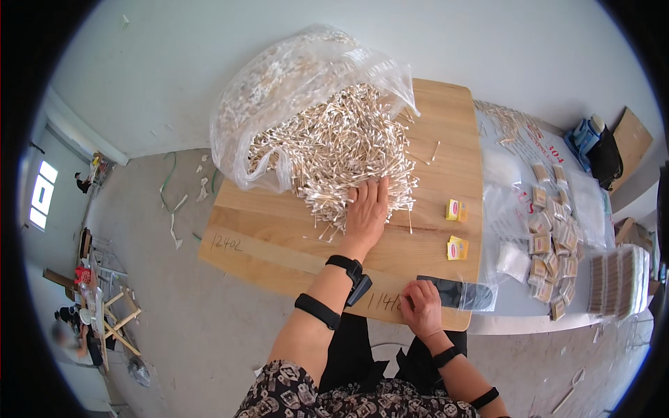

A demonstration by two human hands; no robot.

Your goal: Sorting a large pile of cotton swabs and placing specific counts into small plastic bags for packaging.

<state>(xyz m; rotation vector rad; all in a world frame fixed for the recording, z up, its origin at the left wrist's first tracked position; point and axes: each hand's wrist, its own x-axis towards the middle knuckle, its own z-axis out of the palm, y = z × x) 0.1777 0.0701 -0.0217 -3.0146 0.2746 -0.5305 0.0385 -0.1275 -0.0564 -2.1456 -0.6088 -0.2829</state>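
On the wooden board (446, 139), left hand (367, 209) lies flat, fingers spread, on the near edge of the cotton swab heap (334, 150) spilling from the clear bag (279, 90); right hand (421, 306), curled, pins a dark pouch (456, 292) nearer the body

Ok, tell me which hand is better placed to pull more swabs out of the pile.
Left. The left hand already lies flat on the cotton swabs spilling from the clear bag. The right hand is at the board's near edge, on a dark pouch.
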